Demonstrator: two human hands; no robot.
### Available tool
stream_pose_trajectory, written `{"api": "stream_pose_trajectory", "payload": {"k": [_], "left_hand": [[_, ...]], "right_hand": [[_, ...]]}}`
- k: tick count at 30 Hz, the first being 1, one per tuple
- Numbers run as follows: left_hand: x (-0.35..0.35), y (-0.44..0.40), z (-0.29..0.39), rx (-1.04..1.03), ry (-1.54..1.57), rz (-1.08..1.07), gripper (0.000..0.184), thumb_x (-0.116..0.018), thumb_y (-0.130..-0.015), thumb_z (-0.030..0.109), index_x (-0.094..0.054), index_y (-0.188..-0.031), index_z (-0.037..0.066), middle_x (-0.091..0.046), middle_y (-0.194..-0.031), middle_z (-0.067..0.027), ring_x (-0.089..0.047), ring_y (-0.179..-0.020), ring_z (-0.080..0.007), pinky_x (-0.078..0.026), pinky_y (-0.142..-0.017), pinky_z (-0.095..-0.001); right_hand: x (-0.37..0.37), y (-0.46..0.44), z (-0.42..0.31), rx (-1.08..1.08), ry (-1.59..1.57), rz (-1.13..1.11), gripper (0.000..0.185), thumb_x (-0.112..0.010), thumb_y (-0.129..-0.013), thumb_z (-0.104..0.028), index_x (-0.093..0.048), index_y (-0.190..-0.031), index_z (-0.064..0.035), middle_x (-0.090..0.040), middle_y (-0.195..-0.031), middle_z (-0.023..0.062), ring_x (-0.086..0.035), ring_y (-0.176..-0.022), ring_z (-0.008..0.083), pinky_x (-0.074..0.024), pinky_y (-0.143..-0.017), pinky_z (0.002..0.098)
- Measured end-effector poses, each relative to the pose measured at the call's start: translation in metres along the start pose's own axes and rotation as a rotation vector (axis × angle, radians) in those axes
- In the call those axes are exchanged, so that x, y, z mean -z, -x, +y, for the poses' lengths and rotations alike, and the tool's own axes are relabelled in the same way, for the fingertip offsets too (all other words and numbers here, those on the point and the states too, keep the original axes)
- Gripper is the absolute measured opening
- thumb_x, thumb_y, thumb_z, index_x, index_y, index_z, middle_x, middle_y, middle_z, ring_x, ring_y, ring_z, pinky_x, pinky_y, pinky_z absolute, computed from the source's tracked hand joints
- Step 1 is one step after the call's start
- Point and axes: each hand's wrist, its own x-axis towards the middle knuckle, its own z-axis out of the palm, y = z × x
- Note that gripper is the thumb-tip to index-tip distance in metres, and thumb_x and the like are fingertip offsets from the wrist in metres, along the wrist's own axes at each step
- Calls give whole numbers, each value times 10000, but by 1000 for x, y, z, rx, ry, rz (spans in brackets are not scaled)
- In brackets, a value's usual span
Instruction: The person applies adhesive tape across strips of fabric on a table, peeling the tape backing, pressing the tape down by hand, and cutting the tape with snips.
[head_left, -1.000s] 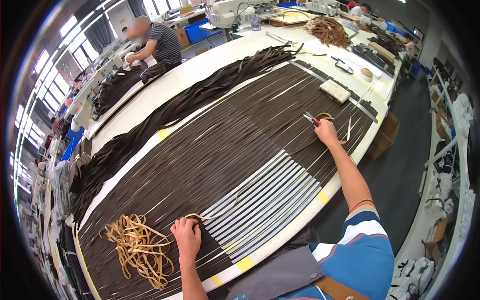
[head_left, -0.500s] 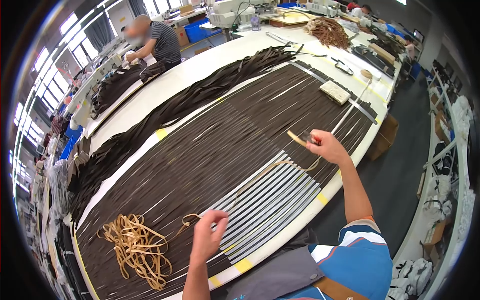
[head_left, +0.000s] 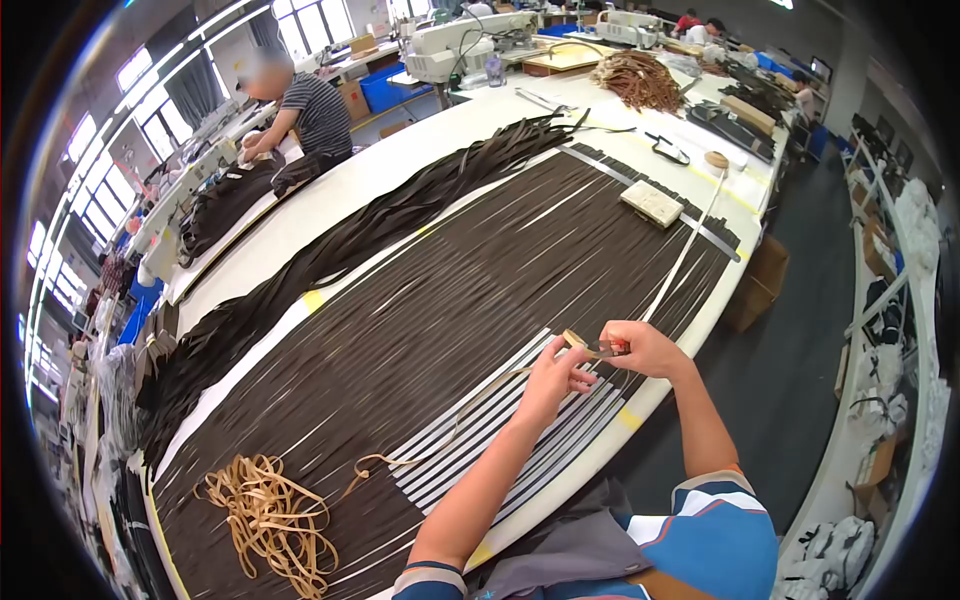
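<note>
My right hand (head_left: 640, 350) is closed around a small red-handled cutting tool (head_left: 615, 347), over the striped area near the table's front edge. Just left of it, my left hand (head_left: 555, 380) has its fingers on a tan strip (head_left: 575, 339), close to the tool's tip. A thin length of the strip trails left across the white-striped patch (head_left: 470, 440) toward a tangled heap of tan strip (head_left: 270, 515). Rows of dark brown strips (head_left: 400, 310) lie side by side under both hands. A pale tape (head_left: 690, 245) runs from a small roll (head_left: 716, 159) toward my right hand.
A pale block (head_left: 651, 204) and a metal bar (head_left: 715, 240) rest across the far ends of the strips. A bundle of dark strips (head_left: 370, 215) lies along the table's far side. A person (head_left: 310, 110) works at the back left. Shelving (head_left: 880, 300) stands right.
My left hand has moved right from beside the tan heap to meet my right hand. My right hand, holding the red tool, has come down toward the front edge.
</note>
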Motion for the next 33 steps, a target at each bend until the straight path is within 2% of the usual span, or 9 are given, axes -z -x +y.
{"api": "stream_pose_trajectory", "payload": {"k": [5,7,10,12,15,17,23,31,33], "left_hand": [[-5,-26,-7,-115,141,89,779,-628,-933,178,-148,-1486,-90,-640,-986,-134,-608,-690,-132,-507,-618,-251],[-5,-27,-8,-130,127,128,687,-636,-922,142,-259,-1449,-88,-639,-954,-113,-587,-668,-118,-503,-633,-249],[0,-25,-9,-158,130,114,341,-610,-951,123,-535,-1240,-41,-635,-933,-81,-600,-700,-111,-510,-656,-246],[3,-19,-11,-156,141,120,313,-602,-959,133,-550,-1216,-38,-634,-935,-79,-609,-714,-117,-513,-665,-249],[7,-4,-13,-147,164,137,271,-576,-981,163,-583,-1164,-36,-633,-945,-76,-631,-764,-131,-520,-688,-259],[7,6,-15,-182,136,157,262,-554,-994,175,-602,-1150,-30,-637,-969,-77,-631,-784,-127,-512,-685,-248],[11,25,-20,-231,-15,162,274,-574,-985,183,-605,-1139,-42,-629,-899,-56,-592,-804,-111,-499,-715,-256],[32,42,-45,-266,-132,111,234,-571,-983,150,-631,-1149,-5,-613,-871,-13,-565,-827,-90,-475,-808,-263],[32,46,-46,-279,-115,116,216,-552,-993,148,-614,-1132,-6,-592,-835,3,-509,-770,-57,-436,-718,-230]], "right_hand": [[-1,3,16,59,22,-28,137,-637,-748,31,-526,-823,3,-510,-766,82,-506,-706,205,-447,-669,327],[-2,3,15,32,24,-38,145,-633,-736,40,-518,-815,4,-513,-765,85,-508,-705,211,-450,-669,335],[-3,3,21,37,-6,-11,161,-685,-787,-7,-536,-843,9,-496,-767,56,-502,-701,171,-444,-658,313],[-3,2,19,48,-31,21,172,-705,-811,-32,-547,-861,12,-488,-770,40,-494,-700,149,-441,-652,302],[3,2,19,-22,-98,348,198,-719,-864,-102,-571,-915,18,-451,-804,-5,-425,-708,76,-412,-618,259],[7,1,19,-64,-101,484,218,-716,-879,-137,-543,-837,-11,-426,-755,-17,-402,-664,66,-395,-592,245],[5,1,45,-121,-181,582,391,-718,-896,-202,-410,-680,-95,-348,-614,-58,-320,-580,61,-319,-516,265],[-37,10,78,-131,-183,837,410,-709,-902,-229,-391,-685,-88,-330,-632,-60,-297,-603,57,-284,-519,263],[-44,10,84,-113,-190,879,382,-677,-931,-229,-417,-686,-92,-342,-633,-65,-296,-601,48,-283,-520,253]]}}
